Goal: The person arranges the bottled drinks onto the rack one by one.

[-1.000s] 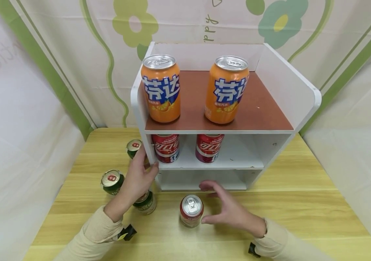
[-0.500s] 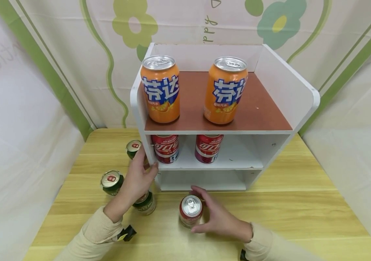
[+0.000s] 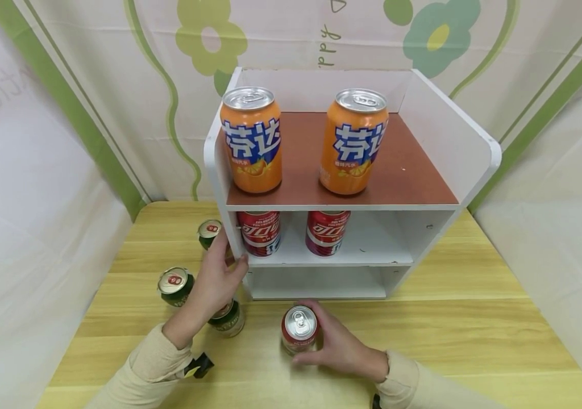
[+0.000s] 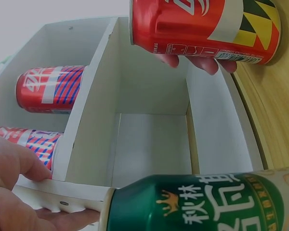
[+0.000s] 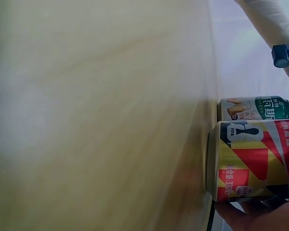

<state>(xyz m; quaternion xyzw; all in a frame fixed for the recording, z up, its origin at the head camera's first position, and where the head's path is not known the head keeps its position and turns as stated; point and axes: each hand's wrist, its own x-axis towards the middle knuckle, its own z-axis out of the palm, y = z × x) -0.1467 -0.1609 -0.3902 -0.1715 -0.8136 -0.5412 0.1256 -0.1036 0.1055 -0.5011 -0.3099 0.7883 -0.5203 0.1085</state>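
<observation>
A red Coca-Cola can (image 3: 299, 328) stands upright on the table before a white shelf unit (image 3: 332, 264). My right hand (image 3: 341, 347) curls round its right side, thumb at the near side. In the left wrist view, fingertips (image 4: 204, 64) show behind that red can (image 4: 197, 29). My left hand (image 3: 215, 287) grips the left side panel of the shelf, thumb on the front edge and fingers outside. Around the left forearm stand green cans (image 3: 174, 287), one partly hidden by the wrist. The right wrist view shows the red can (image 5: 253, 161) upright on the table.
Two orange Fanta cans (image 3: 252, 145) stand on the brown top shelf (image 3: 403, 165). Two red cans (image 3: 325, 234) stand on the middle shelf. The bottom compartment (image 3: 316, 282) is just behind the red can. Printed cloth walls (image 3: 552, 170) enclose the wooden table (image 3: 454, 335).
My right hand has moved left from beside the red can and closed round it. The left hand keeps its grip on the shelf panel. The cans have not visibly moved.
</observation>
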